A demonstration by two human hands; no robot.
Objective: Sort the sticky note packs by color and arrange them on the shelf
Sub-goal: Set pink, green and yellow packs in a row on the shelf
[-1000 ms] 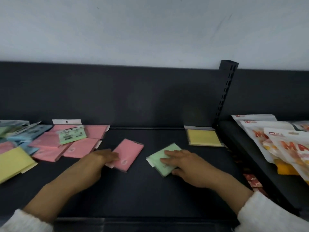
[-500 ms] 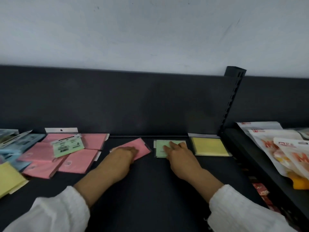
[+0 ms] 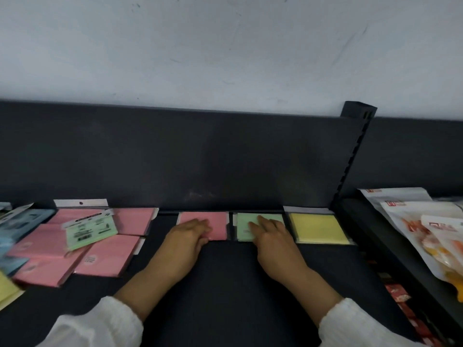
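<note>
Probably a shop: slotted shelf upright (image 3: 355, 156), packaged snack bags (image 3: 411, 221).

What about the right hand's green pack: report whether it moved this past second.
Yes. The green pack slid back and rightward, now lying beside the yellow pack.

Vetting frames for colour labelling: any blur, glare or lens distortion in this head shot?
Head view: dim, even light, no hard glare, only a faint sheen on the back panel; the pink pack, green pack and yellow pack lined up at the back are sharp enough to tell colours; the blue packs at the left edge smear; wide-angle bends the upright post into a lean.
</note>
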